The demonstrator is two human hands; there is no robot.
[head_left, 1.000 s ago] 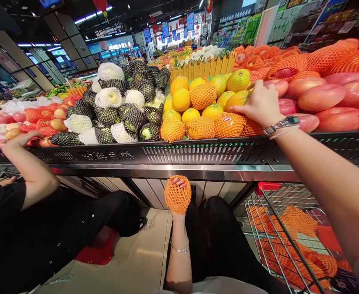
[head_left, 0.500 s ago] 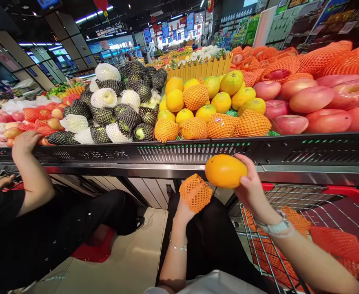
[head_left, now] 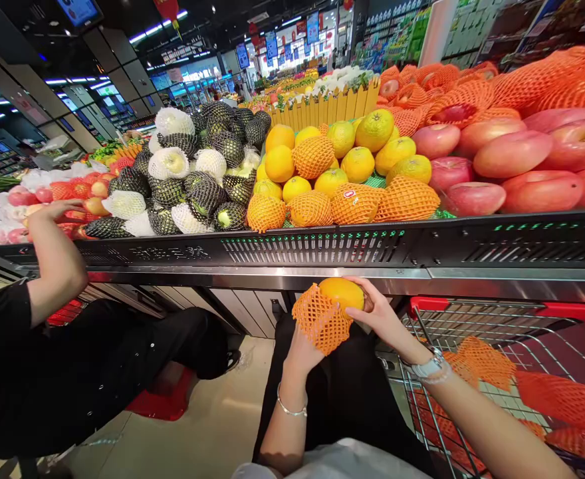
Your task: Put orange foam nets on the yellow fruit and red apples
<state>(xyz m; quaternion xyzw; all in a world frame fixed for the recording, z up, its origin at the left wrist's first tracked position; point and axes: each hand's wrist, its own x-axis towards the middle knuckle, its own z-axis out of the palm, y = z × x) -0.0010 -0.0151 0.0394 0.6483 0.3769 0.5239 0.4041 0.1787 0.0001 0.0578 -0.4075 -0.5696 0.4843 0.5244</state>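
1. Below the steel ledge (head_left: 252, 275), the right hand (head_left: 379, 315) grips the yellow fruit (head_left: 340, 293); hold it steady.
2. Also below, the left hand (head_left: 305, 346) wears the orange net (head_left: 317, 314), finger closure unclear; avoid stretching mesh.

We are in a supermarket, in its fresh-produce section: a long black display stand (head_left: 442, 245) carries heaps of fruit (head_left: 514, 154), grouped by kind, many pieces wrapped in foam nets (head_left: 313, 157). Just below it we see a wire shopping cart with red trim (head_left: 572, 311). Farther back we make out blue hanging screens (head_left: 312, 28), a low yellow picket fence (head_left: 335, 110) and shelves lined with bottles (head_left: 389, 26).
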